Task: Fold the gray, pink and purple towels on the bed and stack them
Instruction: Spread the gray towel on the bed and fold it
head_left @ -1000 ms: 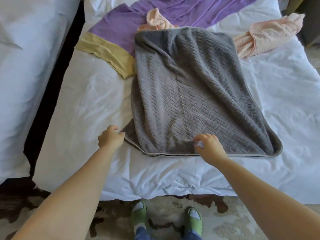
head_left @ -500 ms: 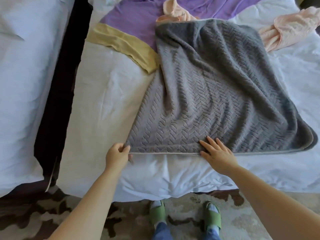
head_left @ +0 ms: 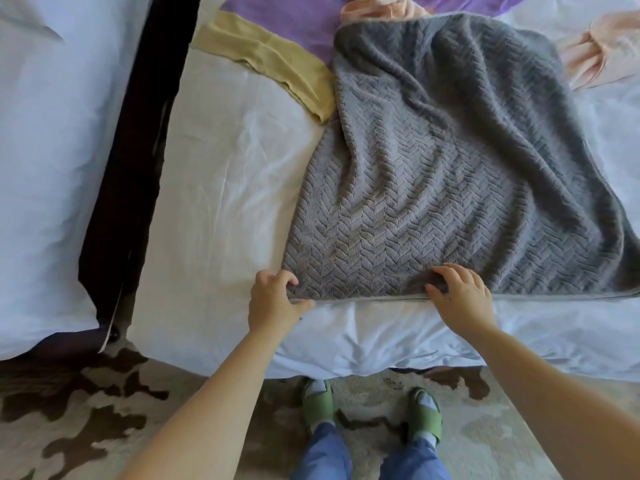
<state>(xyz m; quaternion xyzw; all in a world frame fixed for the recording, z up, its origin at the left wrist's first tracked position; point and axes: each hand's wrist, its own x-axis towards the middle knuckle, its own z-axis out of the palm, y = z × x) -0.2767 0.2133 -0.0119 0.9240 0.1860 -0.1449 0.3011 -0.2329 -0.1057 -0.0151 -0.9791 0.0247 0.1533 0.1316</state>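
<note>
**Bed, three towels, gray one in hand**

- Bed [head_left: 225, 202]: white sheet, under both grips.
- Gray towel [head_left: 450, 168]: herringbone pile, spread away from the grips, its near hem running between them.
- Purple towel [head_left: 304, 19]: yellow band, beyond the left grip, partly under the gray.
- Pink towel [head_left: 606, 53]: crumpled, far beyond the right grip.
- Left grip [head_left: 277, 303]: pinching the gray towel's near corner.
- Right grip [head_left: 460, 299]: fingers curled over the hem, thumb at its edge.

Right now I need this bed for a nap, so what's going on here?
A person at the bed is working on the spread-out gray towel. The left hand pinches its near corner; the right hand grips its near edge. The purple towel and pink towel lie loose beyond it; nothing is stacked yet.
</note>
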